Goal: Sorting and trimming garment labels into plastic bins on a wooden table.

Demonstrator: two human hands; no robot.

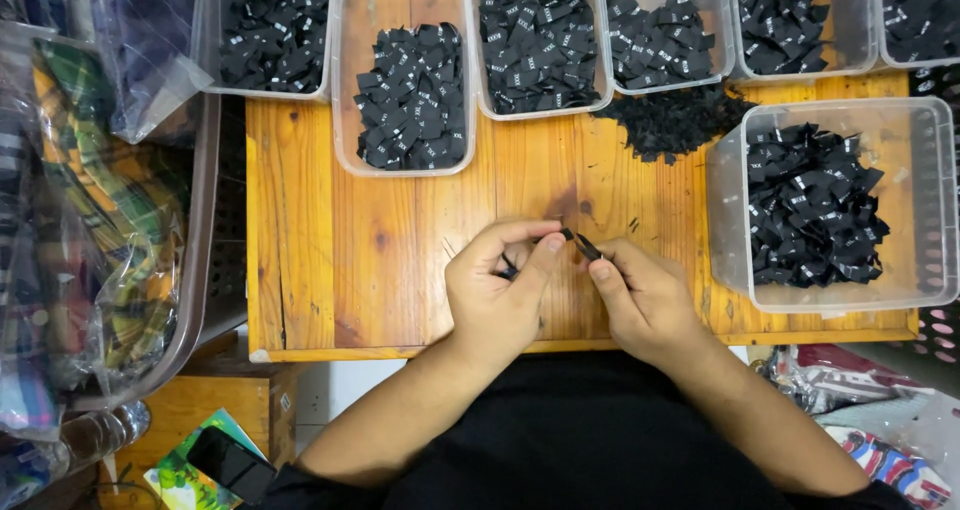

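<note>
Head view, looking straight down. Wooden desk (pixel 400 270), orange-brown slats, front edge just before the person's black-clothed torso. Along the far edge a row of clear plastic tubs, each heaped with small black fabric labels bearing white marks: one tub (pixel 405 75) stands forward of the row, left of centre; a larger tub (pixel 835 205) sits at the right edge of the desk, about half full. Between the row and the right tub, a loose heap of black labels (pixel 675 120) lies directly on the wood. Off the desk to the left, a plastic bin (pixel 190 270) with bagged plaid cloth (pixel 90 170); lower left, a dark phone (pixel 230 462) on a colourful booklet. Nothing lies between the hands and the tubs; the wood around the hands is bare. Both hands meet at desk centre near the front edge. Left hand (pixel 495 290) curled, thumb and forefinger pinching one small black label (pixel 580 242). Right hand (pixel 645 295) likewise curled, fingertips pinching the same label from the other side. The label is held just above the wood, between the two thumbs, well apart from every tub.
</note>
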